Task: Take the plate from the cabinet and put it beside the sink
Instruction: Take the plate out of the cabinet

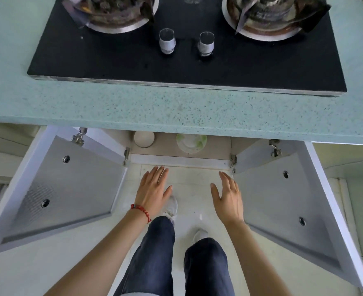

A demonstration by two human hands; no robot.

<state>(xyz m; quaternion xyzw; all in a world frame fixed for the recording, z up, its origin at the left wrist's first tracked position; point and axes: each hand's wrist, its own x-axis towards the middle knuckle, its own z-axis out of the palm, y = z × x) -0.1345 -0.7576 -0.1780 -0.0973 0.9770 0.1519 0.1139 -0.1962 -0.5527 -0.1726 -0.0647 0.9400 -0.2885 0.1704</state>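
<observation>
The cabinet (182,161) under the counter stands with both doors swung wide. On its floor lies a pale plate (191,143) with green marks, partly hidden by the counter edge. A white bowl (144,138) sits to the plate's left. My left hand (154,190), with a red bead bracelet at the wrist, hovers open in front of the cabinet's sill. My right hand (228,196) is open too, fingers spread, just right of centre. Both hands are empty and short of the plate. No sink is in view.
A speckled green counter (176,107) overhangs the cabinet, carrying a black gas hob (187,60) with two knobs and two burners. The left door (63,182) and right door (287,201) flank my hands. My legs and white shoes stand on the pale floor below.
</observation>
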